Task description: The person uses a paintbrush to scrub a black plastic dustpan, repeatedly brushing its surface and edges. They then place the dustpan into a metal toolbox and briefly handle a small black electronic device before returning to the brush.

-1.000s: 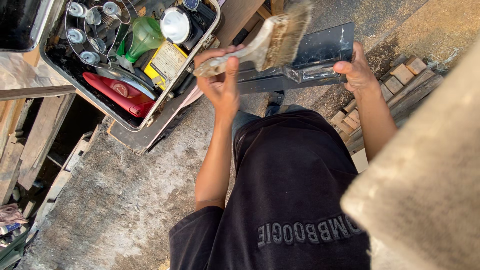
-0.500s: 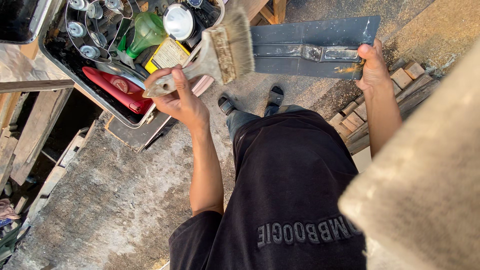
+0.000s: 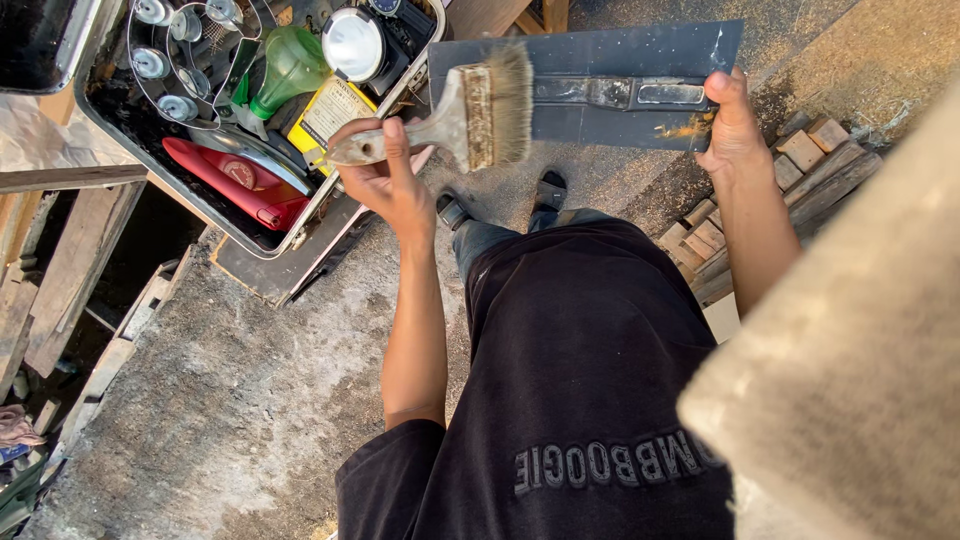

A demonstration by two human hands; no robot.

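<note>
At the far left, weathered wooden planks (image 3: 40, 300) lie beside the rough concrete floor (image 3: 230, 400). Above them sits an open metal toolbox (image 3: 255, 245) crammed with things: a ring of shiny sockets (image 3: 160, 60), a red flat case (image 3: 235, 180), a green plastic bottle (image 3: 290, 65), a yellow tin (image 3: 335, 110) and a round chrome-faced piece (image 3: 355, 42).

Just right of the toolbox, the left hand (image 3: 385, 180) is raised with its grip wrapped tight around the handle of a wide, worn paintbrush (image 3: 470, 115). The brush is held crosswise, handle to the left, and its pale bristles lie over the left end of a dark flat panel (image 3: 600, 90) with a metal strip along its middle.

The panel is held level above the floor. The right hand (image 3: 735, 125) pinches its right edge, thumb on top, the other fingers hidden beneath. Orange dust flecks the panel near that thumb. Further right, small wooden blocks (image 3: 790, 170) are stacked on the floor.
</note>
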